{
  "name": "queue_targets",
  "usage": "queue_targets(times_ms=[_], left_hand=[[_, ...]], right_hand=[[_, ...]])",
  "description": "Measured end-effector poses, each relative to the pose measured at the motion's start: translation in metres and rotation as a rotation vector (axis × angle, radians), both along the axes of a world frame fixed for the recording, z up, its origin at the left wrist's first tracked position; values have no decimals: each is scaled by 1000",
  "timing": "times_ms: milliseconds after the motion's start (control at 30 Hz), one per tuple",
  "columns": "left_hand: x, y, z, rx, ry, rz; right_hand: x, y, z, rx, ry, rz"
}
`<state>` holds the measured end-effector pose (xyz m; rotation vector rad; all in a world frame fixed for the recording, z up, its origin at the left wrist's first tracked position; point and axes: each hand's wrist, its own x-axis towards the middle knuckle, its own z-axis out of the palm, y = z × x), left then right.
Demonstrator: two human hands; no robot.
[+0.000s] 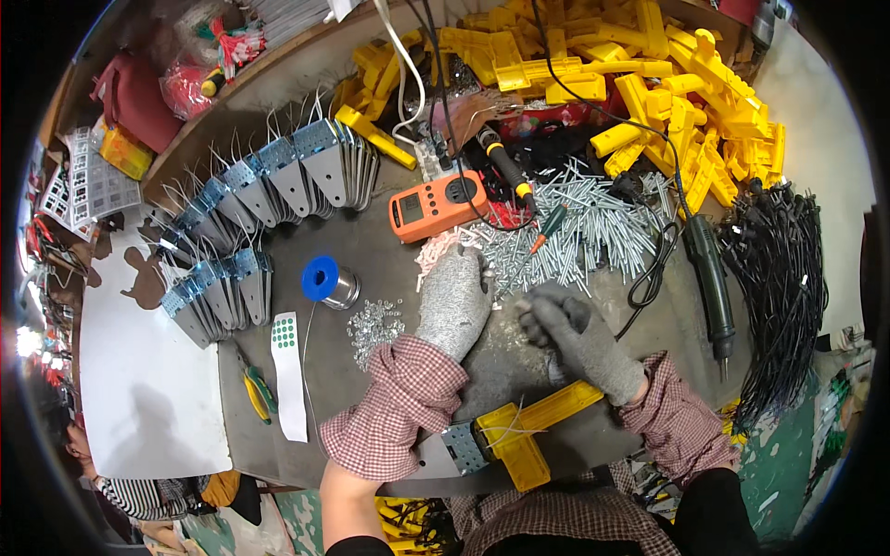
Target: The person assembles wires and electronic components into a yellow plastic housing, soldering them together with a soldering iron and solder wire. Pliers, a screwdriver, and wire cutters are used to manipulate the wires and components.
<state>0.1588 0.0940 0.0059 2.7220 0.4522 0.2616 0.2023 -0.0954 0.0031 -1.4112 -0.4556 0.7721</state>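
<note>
My left hand [456, 301], in a grey knit glove, reaches down beside a small heap of pale pink pieces [439, 248]. Its fingers are curled in, and whatever they hold is hidden. My gloved right hand [584, 341] is to its right, just below the pile of long silver screws [593, 222]; its fingers are bent together, their contents too small to make out. At the near table edge, below both hands, lies a yellow plastic housing [519, 449] joined to a blue-grey metal plate [464, 448], with thin pale wires across it.
An orange multimeter [426, 208], a screwdriver [549, 227], a solder spool [330, 282] and pliers [258, 393] lie around. Metal plates [324, 176] stand in rows at left. Yellow housings [686, 102] heap at the back. An electric screwdriver [710, 287] and black cables [774, 287] are at right.
</note>
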Motion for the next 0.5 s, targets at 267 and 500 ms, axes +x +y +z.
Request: queue_targets(times_ms=[267, 500], left_hand=[[-44, -11, 40, -388, -124, 49], [-108, -17, 30, -1320, -183, 156]], right_hand=[[-4, -11, 24, -23, 55, 199], [-9, -14, 24, -8, -98, 334]])
